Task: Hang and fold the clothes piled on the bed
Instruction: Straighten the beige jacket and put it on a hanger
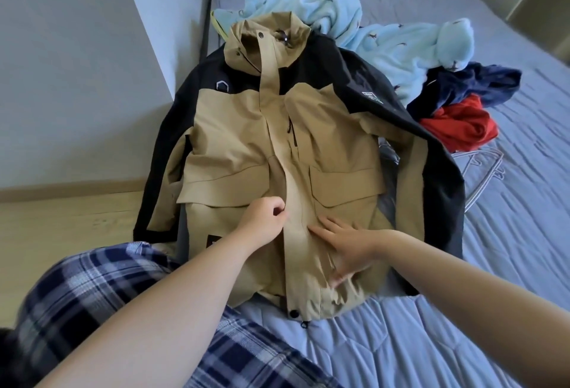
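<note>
A tan and black hooded jacket point(243, 128) lies front-up on the bed point(509, 233), hood toward the headboard. My left hand point(263, 221) pinches the jacket's front placket near the lower middle with curled fingers. My right hand point(345, 248) lies flat on the jacket's right front panel, fingers straight and pressing the cloth down. Behind the jacket a pile holds a light blue fleece garment point(401, 38), a navy garment point(472, 82) and a red garment point(459, 125).
White wire hangers point(484, 171) lie on the blue quilt to the right of the jacket. A grey wall point(77, 63) and wooden floor point(61, 218) run along the bed's left side. My plaid-trousered knee point(108, 295) rests at the bed's near edge.
</note>
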The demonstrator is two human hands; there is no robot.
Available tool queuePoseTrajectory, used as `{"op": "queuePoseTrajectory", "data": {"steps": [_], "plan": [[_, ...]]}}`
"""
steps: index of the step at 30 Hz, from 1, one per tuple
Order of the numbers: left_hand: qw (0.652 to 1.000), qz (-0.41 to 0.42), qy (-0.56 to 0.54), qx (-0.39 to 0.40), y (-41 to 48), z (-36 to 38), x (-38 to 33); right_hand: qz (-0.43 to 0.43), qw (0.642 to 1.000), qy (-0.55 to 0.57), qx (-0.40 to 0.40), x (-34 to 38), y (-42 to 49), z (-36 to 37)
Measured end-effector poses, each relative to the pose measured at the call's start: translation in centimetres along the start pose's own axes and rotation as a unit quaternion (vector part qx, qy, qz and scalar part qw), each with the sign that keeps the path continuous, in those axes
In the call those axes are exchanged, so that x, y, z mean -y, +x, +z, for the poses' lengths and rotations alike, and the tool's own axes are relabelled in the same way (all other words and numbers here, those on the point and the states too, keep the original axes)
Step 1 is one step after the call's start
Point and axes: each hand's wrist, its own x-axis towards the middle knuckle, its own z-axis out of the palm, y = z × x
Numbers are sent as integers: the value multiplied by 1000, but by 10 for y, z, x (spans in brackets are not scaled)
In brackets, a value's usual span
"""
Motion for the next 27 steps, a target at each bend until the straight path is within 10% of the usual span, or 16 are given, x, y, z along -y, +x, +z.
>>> {"op": "queuePoseTrajectory", "data": {"steps": [7,10,15,22,27], "plan": [[991,-27,-129,22,-18,4,-13,-20,958,-202,-201,9,-25,50],[991,18,-67,112,-23,1,-9,-2,938,18,-346,3,-28,29],[985,143,1,94,-32,7,-31,126,792,385,-457,-1,-20,-40],[944,150,282,-78,-35,-8,-15,128,866,193,-442,16,0,-64],[963,33,267,30,-13,-29,26,106,977,72,-169,25,42,-10]]}}
